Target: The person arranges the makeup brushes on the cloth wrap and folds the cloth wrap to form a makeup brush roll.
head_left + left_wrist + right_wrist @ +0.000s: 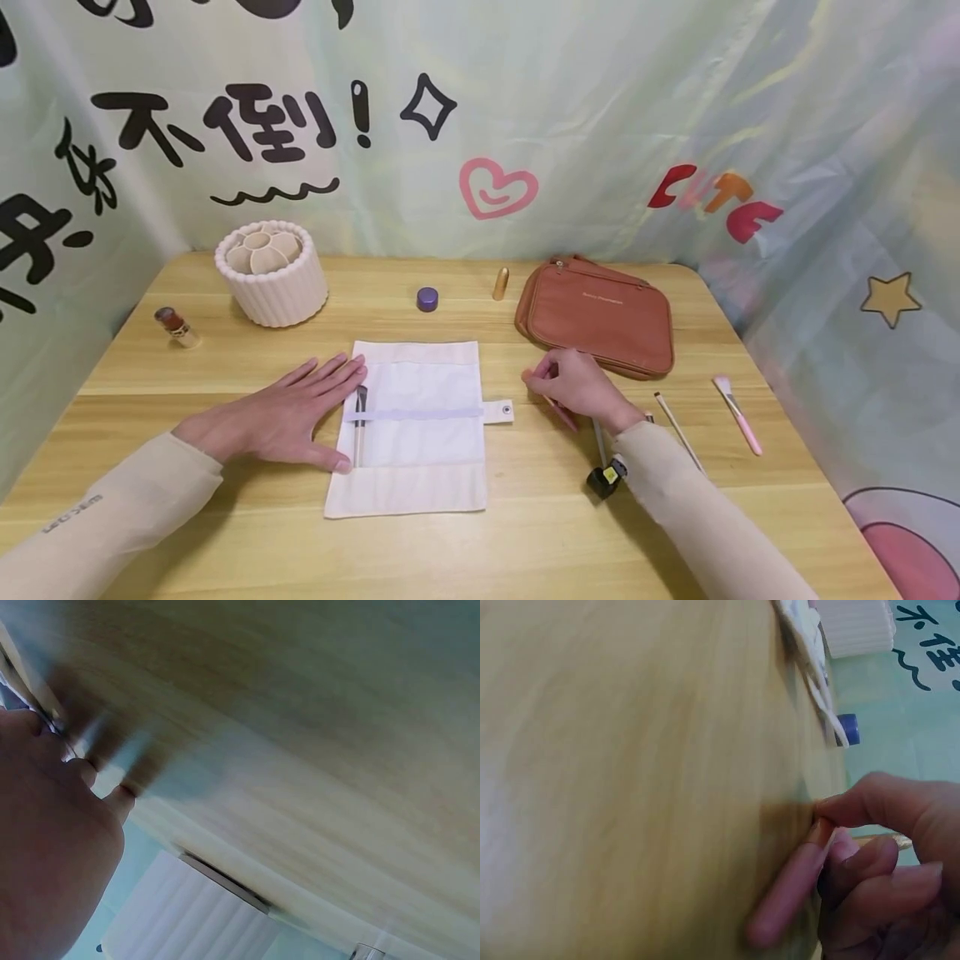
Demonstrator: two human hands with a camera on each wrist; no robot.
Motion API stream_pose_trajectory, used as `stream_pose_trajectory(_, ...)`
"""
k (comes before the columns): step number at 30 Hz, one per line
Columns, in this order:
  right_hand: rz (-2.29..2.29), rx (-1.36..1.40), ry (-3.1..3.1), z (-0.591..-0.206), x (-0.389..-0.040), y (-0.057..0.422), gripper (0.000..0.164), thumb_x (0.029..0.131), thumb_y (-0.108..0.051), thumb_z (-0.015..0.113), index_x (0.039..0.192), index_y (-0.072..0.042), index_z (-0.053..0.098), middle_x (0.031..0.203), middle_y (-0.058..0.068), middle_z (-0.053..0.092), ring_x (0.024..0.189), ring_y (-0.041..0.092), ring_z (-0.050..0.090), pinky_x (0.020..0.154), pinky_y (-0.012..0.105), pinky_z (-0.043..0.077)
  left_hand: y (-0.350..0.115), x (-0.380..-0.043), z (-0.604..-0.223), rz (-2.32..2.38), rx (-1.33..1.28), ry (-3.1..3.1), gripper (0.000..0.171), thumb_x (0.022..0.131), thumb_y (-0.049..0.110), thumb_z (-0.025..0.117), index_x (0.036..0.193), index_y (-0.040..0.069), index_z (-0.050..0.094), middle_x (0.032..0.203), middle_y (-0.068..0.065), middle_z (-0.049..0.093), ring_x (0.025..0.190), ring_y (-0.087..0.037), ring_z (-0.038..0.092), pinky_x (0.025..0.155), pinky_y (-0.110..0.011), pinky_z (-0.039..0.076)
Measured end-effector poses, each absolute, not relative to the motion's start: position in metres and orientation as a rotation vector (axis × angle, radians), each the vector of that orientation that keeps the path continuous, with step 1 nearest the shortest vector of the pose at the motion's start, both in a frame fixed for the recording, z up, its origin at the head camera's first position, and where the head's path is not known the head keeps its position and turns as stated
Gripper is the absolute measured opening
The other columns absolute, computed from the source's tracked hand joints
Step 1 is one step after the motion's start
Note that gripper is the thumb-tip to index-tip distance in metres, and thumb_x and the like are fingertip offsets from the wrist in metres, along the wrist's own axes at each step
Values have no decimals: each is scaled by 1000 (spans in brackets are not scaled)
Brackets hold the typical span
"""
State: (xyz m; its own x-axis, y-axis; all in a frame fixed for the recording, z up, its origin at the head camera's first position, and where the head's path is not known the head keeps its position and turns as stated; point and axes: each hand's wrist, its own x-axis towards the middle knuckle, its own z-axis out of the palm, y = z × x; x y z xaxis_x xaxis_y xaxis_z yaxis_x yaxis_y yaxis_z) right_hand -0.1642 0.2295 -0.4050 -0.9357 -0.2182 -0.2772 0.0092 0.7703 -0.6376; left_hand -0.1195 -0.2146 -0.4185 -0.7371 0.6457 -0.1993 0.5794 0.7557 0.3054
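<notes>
A white cloth brush roll (420,487) lies unfolded on the table, with a makeup brush (360,425) tucked under its elastic band at the left. My left hand (281,417) is spread flat, fingertips and thumb resting on the roll's left edge; the left wrist view shows the back of this hand (56,832). To the right of the roll's snap tab, my right hand (573,385) pinches a pink makeup brush (561,414) between thumb and fingers. Up close in the right wrist view, the brush's rounded pink handle (784,896) angles down near the tabletop; fingers partly hide its other end.
Behind the right hand lies a brown zip case (600,321). More brushes lie to the right, including a pink-handled one (738,417). At the back stand a white ribbed pot (273,287), a purple-lidded jar (427,300), a gold tube (501,284) and a lipstick (177,327).
</notes>
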Motion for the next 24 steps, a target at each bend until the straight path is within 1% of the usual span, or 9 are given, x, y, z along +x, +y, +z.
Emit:
stream_pose_trajectory(1, -934, -179, 2631, -404, -164, 228, 28, 105, -38, 73, 95, -12, 71, 63, 1, 63, 48, 18, 60, 81, 32, 56, -215, -119, -419, 325, 953, 2660, 126, 88, 85, 66, 174, 6, 21, 184, -13, 13, 169, -43, 13, 133, -69, 13)
stream_pose_trajectory(3, -954, -222, 2632, -400, -165, 227, 26, 106, -34, 72, 96, -11, 70, 71, 1, 65, 58, 18, 62, 82, 34, 55, -214, -119, -419, 330, 955, 2659, 126, 88, 85, 66, 174, 6, 21, 184, -13, 13, 169, -43, 14, 133, -69, 13)
stream_pose_trajectory(6, -1080, -272, 2588, -393, -168, 225, 20, 107, -27, 70, 103, -7, 70, 95, 7, 71, 80, 19, 64, 82, 33, 51, -214, -119, -420, 332, 960, 2661, 126, 88, 85, 66, 174, 6, 21, 184, -13, 13, 169, -43, 14, 133, -69, 13)
stream_pose_trajectory(9, -1264, -246, 2461, -385, -171, 221, 20, 109, -25, 68, 111, -5, 67, 122, 10, 71, 84, 23, 62, 77, 31, 48, -214, -119, -420, 334, 967, 2668, 126, 88, 85, 66, 174, 5, 22, 184, -14, 14, 169, -44, 14, 133, -70, 14)
stream_pose_trajectory(12, -1385, -200, 2343, -379, -174, 210, 26, 110, -30, 67, 117, -5, 65, 130, 14, 70, 82, 25, 63, 71, 31, 49, -215, -119, -420, 339, 959, 2665, 126, 87, 85, 66, 174, 5, 22, 184, -14, 14, 169, -44, 14, 133, -70, 13)
stream_pose_trajectory(14, -1447, -195, 2296, -376, -175, 200, 30, 111, -31, 66, 122, -3, 64, 132, 18, 70, 89, 26, 64, 66, 31, 51, -216, -119, -420, 342, 949, 2662, 126, 88, 85, 66, 174, 6, 21, 184, -13, 13, 170, -43, 13, 134, -69, 12)
stream_pose_trajectory(18, -1575, -167, 2217, -374, -178, 174, 31, 111, -28, 66, 127, -1, 66, 132, 22, 72, 107, 29, 69, 73, 32, 61, -217, -119, -421, 348, 949, 2658, 125, 88, 84, 67, 174, 6, 21, 184, -13, 12, 170, -43, 12, 133, -69, 12)
stream_pose_trajectory(20, -1626, -143, 2189, -374, -180, 161, 29, 110, -26, 67, 127, -2, 67, 129, 25, 73, 105, 27, 70, 73, 31, 63, -217, -119, -422, 348, 950, 2659, 125, 88, 84, 67, 174, 6, 21, 185, -13, 12, 170, -43, 12, 133, -69, 11)
stream_pose_trajectory(24, -1695, -127, 2155, -378, -185, 135, 28, 110, -22, 67, 131, -3, 70, 133, 23, 74, 97, 18, 70, 69, 27, 61, -218, -120, -423, 350, 953, 2660, 125, 88, 84, 66, 175, 7, 20, 185, -12, 11, 170, -43, 11, 134, -69, 10)
